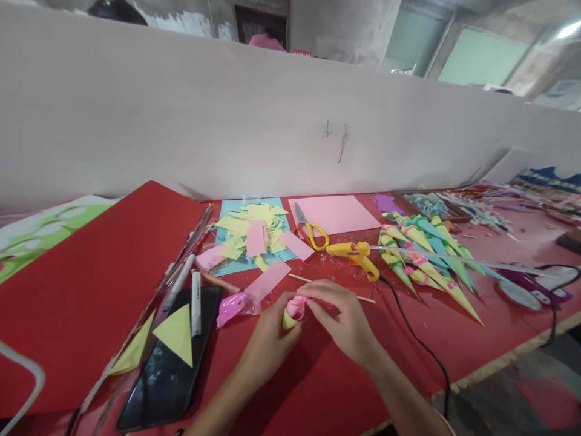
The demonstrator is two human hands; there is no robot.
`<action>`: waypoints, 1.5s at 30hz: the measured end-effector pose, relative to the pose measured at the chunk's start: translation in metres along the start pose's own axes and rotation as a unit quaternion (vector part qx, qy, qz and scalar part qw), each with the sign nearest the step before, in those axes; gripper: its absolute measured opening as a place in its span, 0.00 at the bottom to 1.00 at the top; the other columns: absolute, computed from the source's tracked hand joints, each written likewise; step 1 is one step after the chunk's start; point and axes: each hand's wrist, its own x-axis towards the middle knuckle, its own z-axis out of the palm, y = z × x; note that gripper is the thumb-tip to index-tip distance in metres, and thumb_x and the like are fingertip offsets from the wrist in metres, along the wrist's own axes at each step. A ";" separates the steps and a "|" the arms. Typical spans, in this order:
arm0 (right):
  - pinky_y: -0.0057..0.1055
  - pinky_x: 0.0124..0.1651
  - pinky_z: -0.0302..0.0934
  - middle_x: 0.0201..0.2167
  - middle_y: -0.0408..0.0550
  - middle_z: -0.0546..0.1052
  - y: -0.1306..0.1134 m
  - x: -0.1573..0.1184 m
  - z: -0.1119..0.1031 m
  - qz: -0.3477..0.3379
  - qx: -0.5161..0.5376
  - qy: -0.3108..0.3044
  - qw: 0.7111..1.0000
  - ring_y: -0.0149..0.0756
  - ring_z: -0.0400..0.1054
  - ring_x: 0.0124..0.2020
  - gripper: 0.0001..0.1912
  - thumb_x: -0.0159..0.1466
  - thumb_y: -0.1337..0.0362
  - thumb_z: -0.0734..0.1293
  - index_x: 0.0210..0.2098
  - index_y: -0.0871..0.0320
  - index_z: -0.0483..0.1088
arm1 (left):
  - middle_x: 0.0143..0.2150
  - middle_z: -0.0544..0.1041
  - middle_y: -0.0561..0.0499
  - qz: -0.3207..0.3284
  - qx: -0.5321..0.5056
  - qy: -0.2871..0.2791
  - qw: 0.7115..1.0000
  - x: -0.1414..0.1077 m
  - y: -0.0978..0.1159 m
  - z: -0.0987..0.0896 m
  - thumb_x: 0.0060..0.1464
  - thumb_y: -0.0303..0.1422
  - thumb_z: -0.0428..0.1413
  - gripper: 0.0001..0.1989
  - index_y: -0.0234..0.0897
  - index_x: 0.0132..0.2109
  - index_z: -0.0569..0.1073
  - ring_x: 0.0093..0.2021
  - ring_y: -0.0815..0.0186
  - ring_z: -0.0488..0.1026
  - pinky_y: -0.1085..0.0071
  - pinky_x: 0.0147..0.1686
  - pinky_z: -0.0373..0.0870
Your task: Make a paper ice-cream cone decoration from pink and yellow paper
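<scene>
My left hand [275,330] is wrapped round a small rolled paper cone [290,320], yellow outside with a pink paper roll in its opening. With finger and thumb, my right hand [338,315] pinches a small bright pink piece [303,298] at the cone's rim; its exact kind is hard to make out. A bag of bright pink material [233,307] lies left of my hands, beside a pink paper strip [267,281]. Beyond my right hand rests a yellow glue gun [356,251] with a long clear glue stick in its back. A thin wooden stick [365,300] passes behind the fingers.
Scissors [313,233] lie on a pink sheet [345,215]. Cut yellow paper [245,224] is heaped on a blue sheet [224,266]. Finished paper cones [426,254] lie to the right, a dark phone [172,375] with a marker [196,303] to the left. The gun's black cord [417,339] crosses the right side.
</scene>
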 end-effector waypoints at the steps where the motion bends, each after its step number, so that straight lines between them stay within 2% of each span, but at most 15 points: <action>1: 0.34 0.46 0.63 0.40 0.47 0.76 0.000 -0.001 0.000 -0.001 -0.002 0.001 1.000 0.35 0.69 0.42 0.14 0.60 0.70 0.60 0.42 0.53 0.71 | 0.35 0.72 0.53 -0.004 0.000 -0.001 1.000 0.000 0.000 0.000 0.46 0.22 0.47 0.16 0.36 0.44 0.66 0.35 0.66 0.68 0.72 0.36 0.63; 5: 0.37 0.51 0.61 0.48 0.48 0.72 0.002 -0.004 -0.002 0.004 -0.001 0.011 1.000 0.36 0.67 0.48 0.20 0.60 0.70 0.59 0.52 0.52 0.64 | 0.34 0.72 0.53 -0.018 -0.001 0.007 1.000 -0.001 -0.002 0.001 0.47 0.23 0.48 0.14 0.35 0.43 0.66 0.34 0.66 0.68 0.73 0.35 0.63; 11: 0.38 0.56 0.56 0.52 0.48 0.69 0.001 -0.006 -0.001 -0.015 -0.016 -0.061 0.998 0.36 0.61 0.54 0.21 0.61 0.71 0.58 0.53 0.53 0.63 | 0.33 0.72 0.54 -0.021 -0.046 0.026 0.998 -0.001 -0.008 0.005 0.48 0.26 0.49 0.07 0.36 0.37 0.67 0.34 0.66 0.68 0.73 0.35 0.64; 16: 0.38 0.58 0.54 0.55 0.48 0.65 0.003 -0.008 0.000 0.011 -0.019 -0.041 0.999 0.36 0.58 0.56 0.25 0.61 0.70 0.59 0.57 0.53 0.56 | 0.33 0.72 0.53 -0.034 -0.053 0.034 0.997 0.000 -0.006 0.004 0.50 0.31 0.50 0.10 0.35 0.42 0.67 0.34 0.66 0.68 0.73 0.34 0.64; 22: 0.40 0.58 0.53 0.55 0.48 0.65 0.006 -0.009 0.001 -0.007 -0.029 -0.066 0.997 0.37 0.57 0.57 0.23 0.60 0.70 0.59 0.55 0.51 0.60 | 0.29 0.71 0.54 -0.043 -0.030 0.060 0.997 0.000 -0.004 0.002 0.49 0.31 0.50 0.09 0.36 0.39 0.67 0.31 0.66 0.67 0.74 0.29 0.64; 27: 0.41 0.57 0.54 0.56 0.48 0.63 0.005 -0.010 0.000 0.017 -0.024 -0.059 0.998 0.38 0.57 0.56 0.30 0.58 0.70 0.61 0.59 0.51 0.52 | 0.29 0.70 0.54 -0.041 -0.042 0.044 0.997 0.001 -0.004 0.001 0.48 0.31 0.50 0.06 0.36 0.35 0.67 0.31 0.66 0.66 0.74 0.29 0.63; 31: 0.41 0.59 0.51 0.57 0.48 0.62 0.004 -0.011 0.000 0.006 -0.026 -0.091 0.995 0.38 0.54 0.58 0.27 0.59 0.70 0.61 0.57 0.51 0.55 | 0.28 0.70 0.54 -0.037 -0.056 0.040 0.997 0.001 -0.007 0.001 0.47 0.29 0.51 0.06 0.37 0.36 0.67 0.32 0.65 0.67 0.73 0.30 0.64; 36: 0.40 0.59 0.51 0.58 0.48 0.60 0.002 -0.012 0.000 0.030 -0.019 -0.093 0.995 0.37 0.54 0.58 0.31 0.59 0.69 0.61 0.60 0.51 0.49 | 0.33 0.73 0.52 -0.032 -0.071 0.036 0.996 0.000 -0.008 0.001 0.47 0.30 0.52 0.12 0.36 0.42 0.67 0.34 0.64 0.68 0.71 0.34 0.66; 39: 0.41 0.59 0.50 0.58 0.48 0.60 0.001 -0.012 0.000 0.026 -0.024 -0.108 0.994 0.38 0.53 0.58 0.30 0.59 0.68 0.62 0.59 0.51 0.51 | 0.35 0.73 0.52 -0.032 -0.074 0.032 0.996 0.000 -0.007 0.002 0.47 0.30 0.53 0.14 0.37 0.44 0.67 0.36 0.63 0.69 0.70 0.36 0.66; 45: 0.40 0.59 0.51 0.57 0.49 0.60 0.002 -0.011 0.000 0.018 -0.021 -0.098 0.995 0.39 0.53 0.58 0.30 0.58 0.69 0.62 0.59 0.52 0.51 | 0.43 0.73 0.49 -0.041 -0.068 0.045 0.996 -0.001 -0.005 0.001 0.45 0.28 0.54 0.18 0.39 0.47 0.65 0.43 0.60 0.69 0.67 0.42 0.66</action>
